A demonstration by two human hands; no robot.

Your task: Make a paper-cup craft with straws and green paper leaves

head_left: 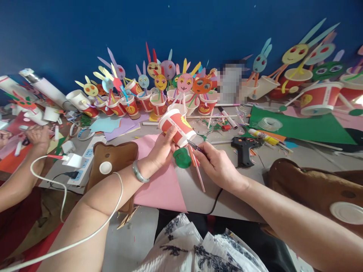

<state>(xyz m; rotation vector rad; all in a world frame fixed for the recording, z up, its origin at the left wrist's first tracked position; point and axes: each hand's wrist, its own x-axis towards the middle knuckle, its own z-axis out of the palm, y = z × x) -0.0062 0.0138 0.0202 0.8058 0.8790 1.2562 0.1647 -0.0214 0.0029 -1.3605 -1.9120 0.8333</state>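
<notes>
My left hand [163,147], with a bracelet on its wrist, grips a red and white paper cup [177,127], tilted over the table. In my right hand [217,166] is a pointed metal blade with a dark handle [195,146]; whether it is a knife or closed scissors is hidden by the fingers. The blade's tip is at the cup's lower right rim. Just below the cup lie a green paper disc [182,158] and several paper straws [200,175], partly behind my right hand. Pink paper [159,185] spreads beneath my left forearm.
Paper-cup figures with round faces [160,82] line the back along the blue wall. A black glue gun [243,151] and green paper [300,124] lie to the right. Leftward are a power strip [85,158], a white cable [64,189] and another person's hand [38,136].
</notes>
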